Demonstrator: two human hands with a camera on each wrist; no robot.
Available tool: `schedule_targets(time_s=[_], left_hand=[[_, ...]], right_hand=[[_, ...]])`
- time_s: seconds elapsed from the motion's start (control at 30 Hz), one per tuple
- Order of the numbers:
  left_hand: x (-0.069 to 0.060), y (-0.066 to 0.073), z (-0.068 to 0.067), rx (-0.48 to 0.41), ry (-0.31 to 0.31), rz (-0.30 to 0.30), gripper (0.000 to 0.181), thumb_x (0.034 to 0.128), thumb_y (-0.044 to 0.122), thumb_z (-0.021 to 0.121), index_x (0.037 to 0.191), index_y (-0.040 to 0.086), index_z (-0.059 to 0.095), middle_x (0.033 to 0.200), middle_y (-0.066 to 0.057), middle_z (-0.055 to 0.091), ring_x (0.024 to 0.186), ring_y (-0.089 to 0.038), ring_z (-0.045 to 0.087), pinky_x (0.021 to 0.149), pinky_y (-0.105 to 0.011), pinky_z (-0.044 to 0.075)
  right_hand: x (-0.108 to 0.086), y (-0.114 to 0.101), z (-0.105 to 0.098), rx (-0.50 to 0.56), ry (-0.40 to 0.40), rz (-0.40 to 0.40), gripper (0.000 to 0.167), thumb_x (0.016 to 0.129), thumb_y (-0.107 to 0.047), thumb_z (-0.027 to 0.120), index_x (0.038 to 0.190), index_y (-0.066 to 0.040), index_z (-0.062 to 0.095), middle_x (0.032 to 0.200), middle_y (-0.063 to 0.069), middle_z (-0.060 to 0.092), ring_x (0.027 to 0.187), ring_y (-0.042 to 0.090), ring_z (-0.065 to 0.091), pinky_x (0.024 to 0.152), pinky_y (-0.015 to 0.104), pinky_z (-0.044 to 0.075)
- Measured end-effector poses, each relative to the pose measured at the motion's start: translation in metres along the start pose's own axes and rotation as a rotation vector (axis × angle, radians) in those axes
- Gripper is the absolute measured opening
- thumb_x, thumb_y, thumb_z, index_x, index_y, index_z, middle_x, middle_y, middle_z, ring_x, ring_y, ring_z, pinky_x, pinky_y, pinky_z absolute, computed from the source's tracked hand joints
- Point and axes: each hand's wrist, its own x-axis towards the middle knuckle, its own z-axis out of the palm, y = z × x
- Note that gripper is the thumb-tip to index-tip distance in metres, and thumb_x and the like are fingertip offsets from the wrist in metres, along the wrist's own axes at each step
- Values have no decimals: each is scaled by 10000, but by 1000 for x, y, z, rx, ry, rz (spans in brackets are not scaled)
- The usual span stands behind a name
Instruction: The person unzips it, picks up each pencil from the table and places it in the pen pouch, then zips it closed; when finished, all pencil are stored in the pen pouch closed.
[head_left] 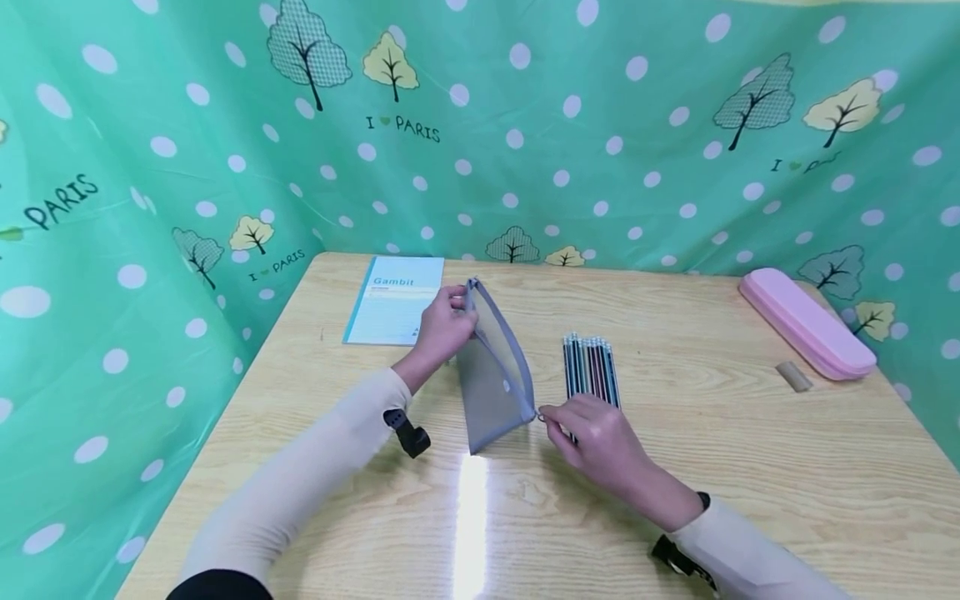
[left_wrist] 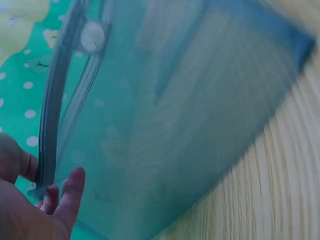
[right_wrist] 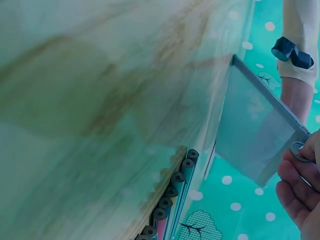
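Pale wood bench (head_left: pixel 675 333) — left hand (head_left: pixel 446 321) pinches one end of a grey mesh pouch (head_left: pixel 491 392), right hand (head_left: pixel 600 437) its zip ring (right_wrist: pixel 294 151) — pencils (head_left: pixel 588 371) nearby

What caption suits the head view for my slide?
Left hand holds the far end of an open mesh pouch while the right hand pinches the ring at its near end, beside pencils.

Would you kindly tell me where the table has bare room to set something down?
Bare wood lies between the pencils and grey block, and between the sleeves, nearer than the mesh pouch. Crowded: around the pouch, with left hand, right hand, notebook and pencils close by.
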Motion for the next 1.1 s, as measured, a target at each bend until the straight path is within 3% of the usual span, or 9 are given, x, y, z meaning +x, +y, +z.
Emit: schedule_targets(time_s=[0.1,0.3,0.53,0.67,0.8,0.93,1.1], left_hand=[[-3,3,2,-17,5,-27,439,966,15,550,1397,-65,531,1232,-207,616,995,-310,675,788,-282,662],[-9,1,-1,37,-43,-42,321,1014,67,539,1310,-46,585,1156,-217,672,762,-208,714,670,-274,666],[-13,6,-5,-15,-64,-74,368,1013,49,565,1369,-45,564,1138,-253,733,606,-158,716,617,-303,666],[-12,7,-5,5,-77,-84,394,1012,60,581,1393,-40,564,1111,-254,740,572,-142,706,606,-297,662],[-12,9,-5,-2,-95,-85,404,1013,74,600,1398,-41,562,1148,-263,730,604,-173,725,617,-308,666],[-14,10,-5,-28,-106,-103,400,1022,85,608,1396,-52,569,1190,-263,714,784,-253,761,656,-300,669],[-15,11,-5,-55,-117,-130,362,1041,93,590,1369,-61,601,1214,-237,707,993,-333,737,696,-284,669]], right_hand=[[0,0,1,-5,13,-15,103,812,23,690,879,11,767,720,64,740,590,139,642,531,216,585],[0,-1,2,18,26,-21,115,811,17,692,895,7,769,727,66,744,583,134,644,527,198,580],[-7,3,-5,124,8,101,201,914,-102,683,1032,39,763,830,95,776,668,182,726,630,262,650],[-12,13,-17,120,-22,254,199,873,-47,718,1036,61,756,847,123,778,687,197,744,637,284,660],[-14,32,-34,66,-126,502,154,877,-2,742,1014,66,760,835,154,772,648,204,731,579,287,650],[-16,55,-47,31,-280,749,208,951,-68,710,1091,82,739,884,205,767,686,277,742,585,393,651],[-25,78,-48,62,-436,919,309,993,-121,674,1172,131,682,931,237,758,635,238,724,544,345,617]])
